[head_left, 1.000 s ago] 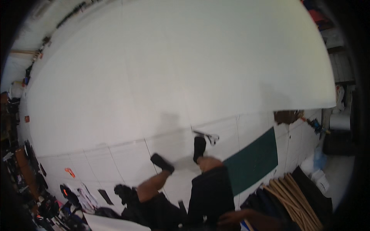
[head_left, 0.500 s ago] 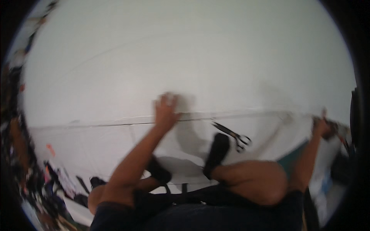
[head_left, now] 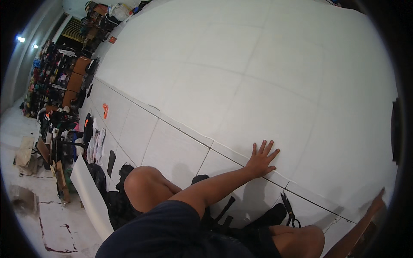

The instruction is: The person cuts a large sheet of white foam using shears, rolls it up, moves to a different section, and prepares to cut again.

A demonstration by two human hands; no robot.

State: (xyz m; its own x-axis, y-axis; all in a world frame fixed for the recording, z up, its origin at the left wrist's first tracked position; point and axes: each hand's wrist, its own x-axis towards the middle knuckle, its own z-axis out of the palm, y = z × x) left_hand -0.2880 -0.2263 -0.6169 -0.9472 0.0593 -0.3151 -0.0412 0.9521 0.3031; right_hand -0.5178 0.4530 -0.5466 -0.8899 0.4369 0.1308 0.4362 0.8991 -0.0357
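A large white sheet [head_left: 241, 64] of thin material covers most of the floor in front of me, faint creases running across it. My left hand [head_left: 260, 163] lies flat on its near edge, fingers spread, holding nothing. Far to the right, my right hand [head_left: 377, 202] is at the sheet's near right part, with one finger stretched out. The other fingers are mostly lost in the dark rim. Black-handled scissors [head_left: 289, 210] lie on the tiles between my hands, beside my dark-socked foot [head_left: 275, 213].
White floor tiles [head_left: 170, 144] show along the sheet's edge. To the left are an orange item [head_left: 105, 110], a black strip [head_left: 111, 162], a long white board or roll [head_left: 88, 195] and cardboard pieces [head_left: 62, 182]. Piled goods [head_left: 53, 79] line the far left wall.
The view has swung left, showing more of the piled goods. My left hand has shifted along the sheet's edge toward the scissors and now lies still, fingers wider apart.
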